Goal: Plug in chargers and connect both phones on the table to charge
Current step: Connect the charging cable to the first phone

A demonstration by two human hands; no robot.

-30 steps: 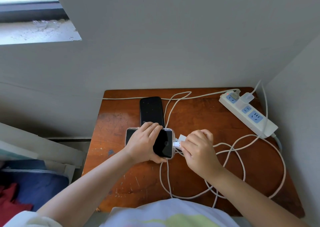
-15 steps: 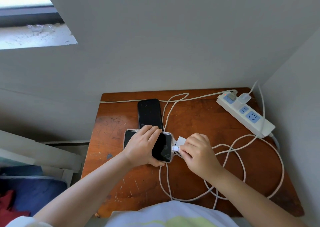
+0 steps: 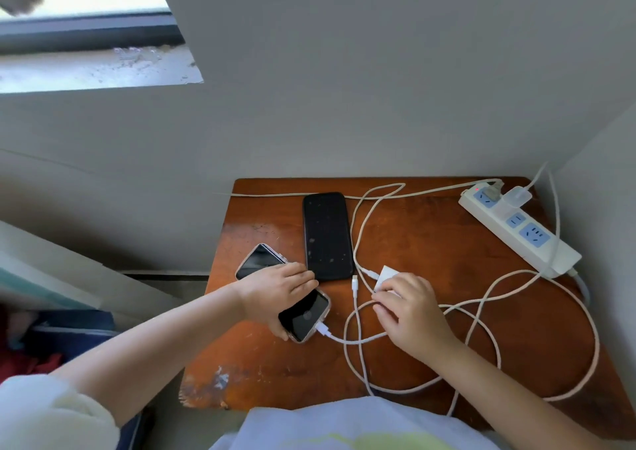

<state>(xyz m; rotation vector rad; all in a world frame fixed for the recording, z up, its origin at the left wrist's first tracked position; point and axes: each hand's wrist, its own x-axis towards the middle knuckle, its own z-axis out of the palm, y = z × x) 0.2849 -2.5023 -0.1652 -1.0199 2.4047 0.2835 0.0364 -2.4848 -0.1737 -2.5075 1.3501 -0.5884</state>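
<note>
My left hand (image 3: 275, 294) grips a clear-cased phone (image 3: 303, 315) lying slantwise at the table's left edge, its far end sticking out at the upper left. A white cable (image 3: 347, 339) is plugged into its near end. My right hand (image 3: 409, 312) rests on a white charger brick (image 3: 387, 274), fingers curled on it. A second, black phone (image 3: 327, 236) lies flat behind, nothing plugged into it. A loose white connector (image 3: 355, 282) lies just below it. A white power strip (image 3: 516, 229) sits at the back right with two plugs in its far end.
The brown wooden table (image 3: 430, 243) stands in a wall corner. Loops of white cable (image 3: 516, 329) cover its right half. A thin cable (image 3: 275, 195) runs along the back edge. To the left, below table level, are blue and red fabrics (image 3: 51, 346).
The cable went into the clear-cased phone; my left hand turned the phone slantwise and slid it left. My right hand let go of the plug and moved onto the charger brick.
</note>
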